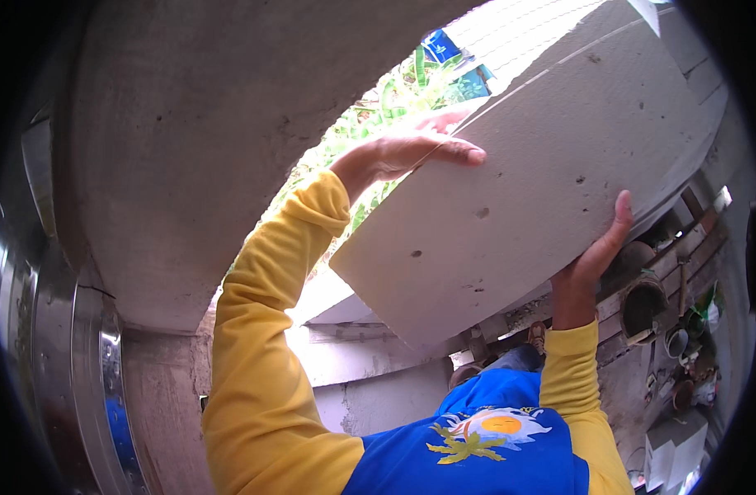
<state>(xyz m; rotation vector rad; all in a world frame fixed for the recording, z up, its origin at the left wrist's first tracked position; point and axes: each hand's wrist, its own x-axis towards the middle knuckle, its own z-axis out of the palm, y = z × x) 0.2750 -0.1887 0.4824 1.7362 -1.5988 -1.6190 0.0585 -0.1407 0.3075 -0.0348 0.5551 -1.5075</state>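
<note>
A large, pale concrete block (pixel 518 190) with a flat, pitted face fills the middle and upper right, tilted, its far end toward the upper right. My left hand (pixel 411 153) grips its upper left edge, the thumb lying on the face and the fingers behind, partly hidden. On the lower right edge, my right hand (pixel 594 260) holds it with the thumb up along the side; its other fingers are out of sight behind the block. The block is off the floor, held in front of my chest between both hands.
A rough grey concrete surface (pixel 188 148) stands at the upper left, beside a bright opening with green plants (pixel 407 95). Below the block runs a low wall (pixel 369 351). Wooden planks, a dark bucket (pixel 643 305) and a white block (pixel 676 445) lie at the right.
</note>
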